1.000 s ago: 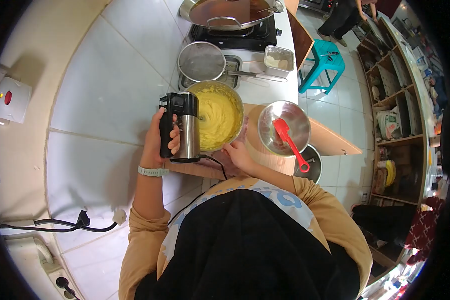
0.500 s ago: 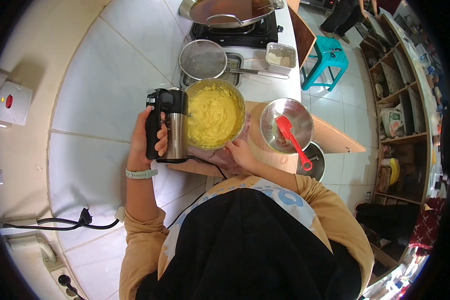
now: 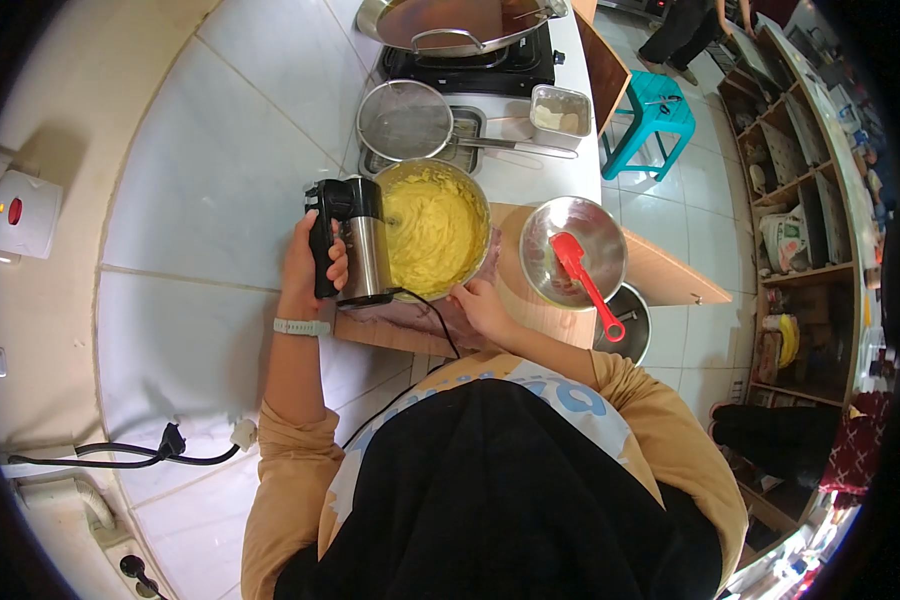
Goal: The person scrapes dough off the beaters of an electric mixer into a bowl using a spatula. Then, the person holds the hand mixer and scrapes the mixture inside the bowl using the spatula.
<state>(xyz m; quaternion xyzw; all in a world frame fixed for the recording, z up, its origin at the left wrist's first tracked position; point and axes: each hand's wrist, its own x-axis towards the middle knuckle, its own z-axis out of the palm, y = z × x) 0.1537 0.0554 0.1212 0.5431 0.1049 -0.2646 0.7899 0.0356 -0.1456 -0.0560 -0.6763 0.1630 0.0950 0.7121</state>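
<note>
Two hands out. Left hand point(image 3: 315, 255): fingers curl around hand mixer point(image 3: 372, 245), over left side of mixing bowl point(image 3: 484, 205) of yellow batter point(image 3: 435, 235) on bench point(image 3: 511, 265). Right hand point(image 3: 485, 310): fingers at near rim; can't tell whether pinching.

We can read no whole word or number. On the tan-and-white top point(image 3: 620, 430) we see large pale-blue letters point(image 3: 578, 398), partly hidden by the black cloth point(image 3: 490, 490). On the white bag point(image 3: 782, 238) in the shelf point(image 3: 808, 275), we find green print point(image 3: 794, 236) too small to read.
</note>
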